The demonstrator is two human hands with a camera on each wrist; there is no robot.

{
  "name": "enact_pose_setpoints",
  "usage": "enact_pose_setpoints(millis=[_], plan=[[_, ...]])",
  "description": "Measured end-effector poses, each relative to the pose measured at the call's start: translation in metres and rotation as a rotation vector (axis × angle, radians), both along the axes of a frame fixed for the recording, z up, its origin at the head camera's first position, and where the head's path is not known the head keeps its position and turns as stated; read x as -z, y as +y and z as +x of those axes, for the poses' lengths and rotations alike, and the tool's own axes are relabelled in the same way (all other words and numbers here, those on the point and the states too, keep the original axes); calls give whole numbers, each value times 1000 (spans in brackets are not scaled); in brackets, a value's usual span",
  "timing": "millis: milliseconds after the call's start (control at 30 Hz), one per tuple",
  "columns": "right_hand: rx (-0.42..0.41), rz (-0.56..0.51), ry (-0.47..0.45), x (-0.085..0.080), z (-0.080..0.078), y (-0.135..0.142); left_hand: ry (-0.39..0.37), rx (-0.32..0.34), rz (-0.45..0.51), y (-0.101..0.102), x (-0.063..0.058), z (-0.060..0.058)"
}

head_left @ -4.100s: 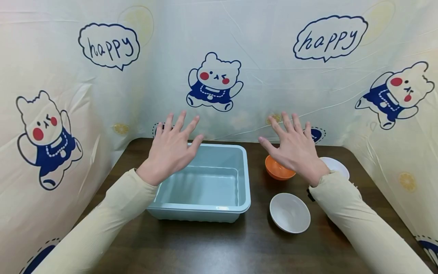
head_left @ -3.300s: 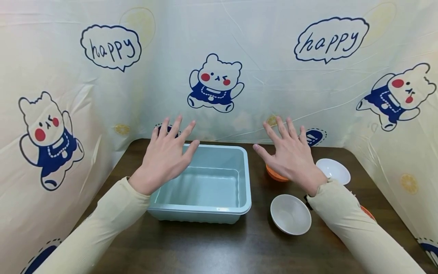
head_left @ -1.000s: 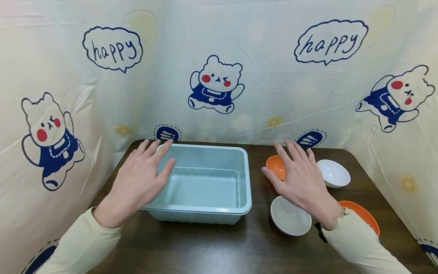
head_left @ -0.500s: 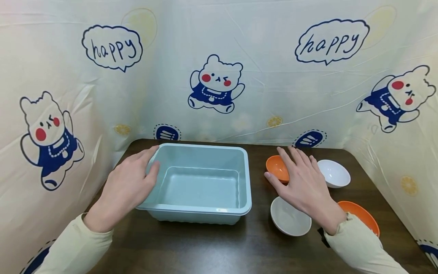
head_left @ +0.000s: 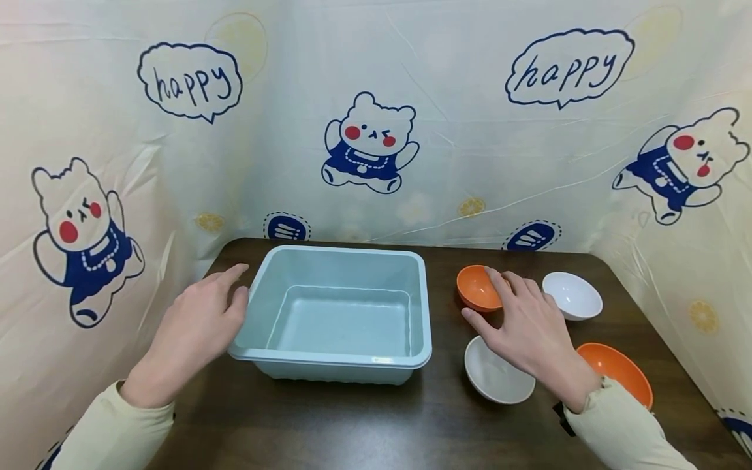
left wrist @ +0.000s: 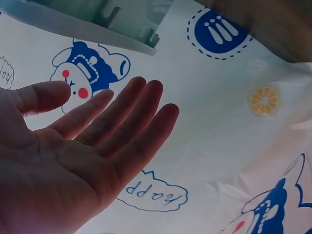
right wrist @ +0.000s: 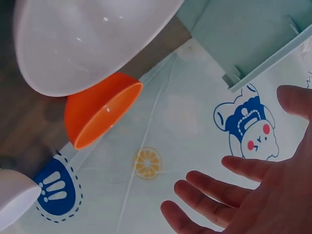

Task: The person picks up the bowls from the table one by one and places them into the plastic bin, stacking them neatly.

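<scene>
My left hand (head_left: 190, 329) hovers just outside the left wall of a light blue plastic tub (head_left: 337, 357), its fingers loosely extended and holding nothing. In the left wrist view its palm (left wrist: 92, 151) shows bare, below the tub's rim (left wrist: 97, 31). My right hand (head_left: 531, 329) is over the bowls on the right, fingers relaxed and slightly bent, with nothing in them. Its fingertips overlap the small orange bowl (head_left: 476, 287) in the head view, and its palm partly covers a greyish white bowl (head_left: 493, 378). The right wrist view shows these fingers (right wrist: 214, 187) apart from the bowls.
A white bowl (head_left: 572, 296) stands at the back right of the dark wooden table (head_left: 352, 424). In front of it, a wider orange dish (head_left: 617, 372) is partly hidden by the right sleeve. A printed cloth (head_left: 452, 150) with bear drawings hangs around the table.
Both hands have come down from high over the table. The left has drawn away leftward from above the tub; the right has lowered towards the bowls. The tub and bowls have stayed put.
</scene>
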State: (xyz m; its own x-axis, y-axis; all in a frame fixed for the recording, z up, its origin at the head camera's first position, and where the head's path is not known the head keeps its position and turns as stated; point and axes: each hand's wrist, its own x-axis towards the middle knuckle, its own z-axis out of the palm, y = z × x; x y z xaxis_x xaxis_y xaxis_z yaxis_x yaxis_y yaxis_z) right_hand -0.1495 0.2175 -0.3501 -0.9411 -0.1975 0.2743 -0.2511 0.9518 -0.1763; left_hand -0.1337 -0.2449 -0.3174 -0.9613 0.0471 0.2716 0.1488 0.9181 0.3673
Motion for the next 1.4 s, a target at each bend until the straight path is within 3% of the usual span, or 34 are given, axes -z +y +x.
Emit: enact_pose_setpoints(millis=[367,633,1133,1400], plan=[[21,1,-91,10,7,11,-92,4,4,-9,9,2],[30,-8,-110,19,11,18,-110,2,4,-13,17,6],[27,-25,-129,31,21,32,-76,71,80,-15,24,10],[22,-1,-146,38,26,37,-143,64,178,-20,28,11]])
